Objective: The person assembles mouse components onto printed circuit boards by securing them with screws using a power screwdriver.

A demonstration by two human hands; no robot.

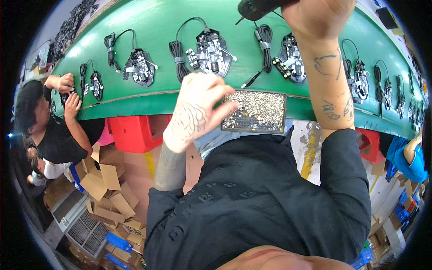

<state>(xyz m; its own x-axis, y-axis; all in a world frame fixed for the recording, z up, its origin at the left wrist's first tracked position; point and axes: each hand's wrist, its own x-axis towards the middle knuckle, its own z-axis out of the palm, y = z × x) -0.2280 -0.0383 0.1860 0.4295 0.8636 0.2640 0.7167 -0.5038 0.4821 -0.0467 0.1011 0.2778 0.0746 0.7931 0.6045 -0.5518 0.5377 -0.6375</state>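
My left hand point(194, 110) hovers at the left side of a black tray point(284, 112) filled with small silvery screws point(256, 108). Its thumb and index finger are apart, reaching over the tray's near-left part, and nothing shows between them. At the top, my right hand point(317, 18) is wrapped round a black powered screwdriver point(258, 8), whose thin bit points down and left. Beyond my left hand lies a mouse-shaped circuit board assembly point(213, 51) with a coiled black cable point(178, 60). Another assembly point(292, 58) lies beside my right forearm, which partly covers it.
Several more cabled assemblies point(139, 67) lie along the green bench point(153, 18). At the left a co-worker point(54, 121) handles one; a person in blue point(407, 157) is at the far right. Red stools point(135, 132) stand beneath the bench, with open cartons point(108, 180) behind on the left.
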